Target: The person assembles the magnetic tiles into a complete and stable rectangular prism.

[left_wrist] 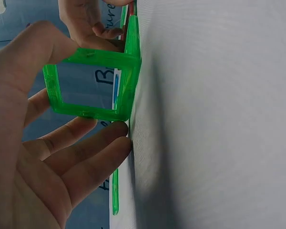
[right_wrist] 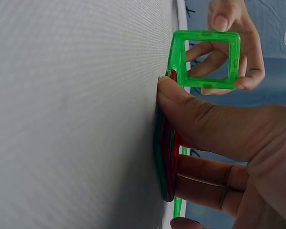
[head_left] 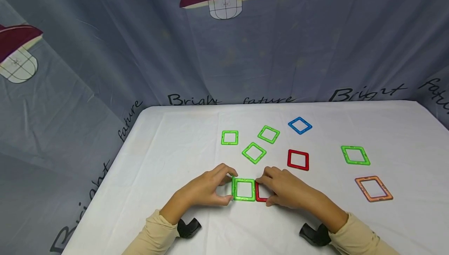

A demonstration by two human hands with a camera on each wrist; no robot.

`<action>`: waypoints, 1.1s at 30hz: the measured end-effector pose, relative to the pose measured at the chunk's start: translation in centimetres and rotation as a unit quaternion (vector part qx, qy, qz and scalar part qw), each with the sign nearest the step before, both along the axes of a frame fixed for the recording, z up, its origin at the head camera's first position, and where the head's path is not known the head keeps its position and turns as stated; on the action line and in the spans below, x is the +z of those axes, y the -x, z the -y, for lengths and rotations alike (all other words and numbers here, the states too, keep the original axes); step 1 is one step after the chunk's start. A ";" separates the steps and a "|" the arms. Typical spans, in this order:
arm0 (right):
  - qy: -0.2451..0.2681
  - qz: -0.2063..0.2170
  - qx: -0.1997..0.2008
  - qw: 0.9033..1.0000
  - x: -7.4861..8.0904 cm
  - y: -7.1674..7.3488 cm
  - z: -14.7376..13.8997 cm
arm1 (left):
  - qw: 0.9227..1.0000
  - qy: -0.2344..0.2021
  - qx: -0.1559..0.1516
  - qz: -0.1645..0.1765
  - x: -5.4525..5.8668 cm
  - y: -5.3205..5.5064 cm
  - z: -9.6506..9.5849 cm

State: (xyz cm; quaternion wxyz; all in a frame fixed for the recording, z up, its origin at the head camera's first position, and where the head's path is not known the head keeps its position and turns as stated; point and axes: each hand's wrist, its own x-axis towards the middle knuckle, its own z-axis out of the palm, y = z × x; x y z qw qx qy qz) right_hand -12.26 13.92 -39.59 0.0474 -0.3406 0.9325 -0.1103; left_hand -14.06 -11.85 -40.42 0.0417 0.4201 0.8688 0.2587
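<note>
Tabletop (head_left: 182,138), left fingers (head_left: 221,170) pinching upright green frame's (left_wrist: 93,112) edges, right fingers (head_left: 267,179) gripping red frame (head_left: 257,192)

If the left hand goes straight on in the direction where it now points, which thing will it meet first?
Past the upright green square it pinches, the left hand would probably meet the flat green square first, lying right beside it; exact contact is hard to judge.

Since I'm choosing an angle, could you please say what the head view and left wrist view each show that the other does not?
Only head: the orange square frame and beige sleeves. Only left wrist: the open face of the standing green square frame, edge-on in head. Both: that green frame, the left grip holding it and the right grip.
</note>
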 end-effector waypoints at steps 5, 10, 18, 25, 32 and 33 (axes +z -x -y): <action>-0.002 0.003 0.002 1.000 0.0 0.1 0.3 | 1.000 -0.005 0.000 0.014 0.1 -0.1 0.3; -0.001 -0.001 0.005 1.000 0.1 0.1 0.4 | 0.999 -0.024 -0.004 0.040 -0.1 0.0 0.6; 0.001 0.008 0.001 1.000 0.3 0.1 0.4 | 0.998 -0.028 0.002 0.059 -0.6 0.0 0.7; 0.008 0.021 -0.002 1.000 0.3 0.3 -0.1 | 0.997 -0.024 0.001 0.070 -0.4 0.1 0.3; 0.005 0.073 -0.004 0.997 0.9 0.9 0.1 | 0.997 -0.032 -0.002 0.073 -0.7 0.1 0.3; 0.001 0.090 -0.007 0.996 1.2 1.2 0.1 | 0.997 -0.033 -0.002 0.072 -0.7 0.2 0.2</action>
